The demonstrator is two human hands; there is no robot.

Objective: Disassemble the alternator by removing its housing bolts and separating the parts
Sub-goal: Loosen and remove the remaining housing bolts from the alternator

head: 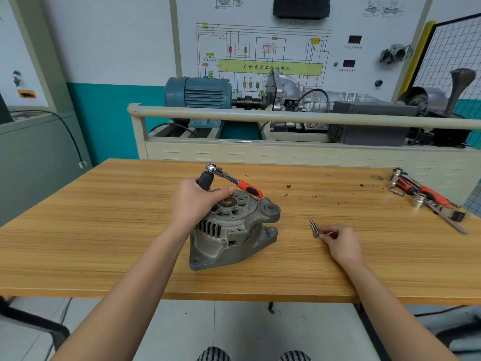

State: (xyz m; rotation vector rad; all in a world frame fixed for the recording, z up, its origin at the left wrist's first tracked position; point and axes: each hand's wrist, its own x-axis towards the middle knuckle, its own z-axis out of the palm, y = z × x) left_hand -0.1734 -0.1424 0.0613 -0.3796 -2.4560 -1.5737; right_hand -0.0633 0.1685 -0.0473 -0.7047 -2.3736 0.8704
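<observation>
Striped shoes (253, 355) show at 6 o'clock under the wooden table (104, 230). Mid-table stands the alternator (234, 230); the left hand (194, 201) lies over its top at 10 o'clock, clasping a black handle (205, 179) beside the red-handled ratchet (234, 179). At 3 o'clock, the right hand (341, 243) pinches bolts (314, 227) lying on the wood.

Grey alternator (231, 230) upright on table (104, 230)

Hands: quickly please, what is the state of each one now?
Left hand: rests on the alternator, fingers curled around it.
Right hand: pinches a bolt on the table.
</observation>
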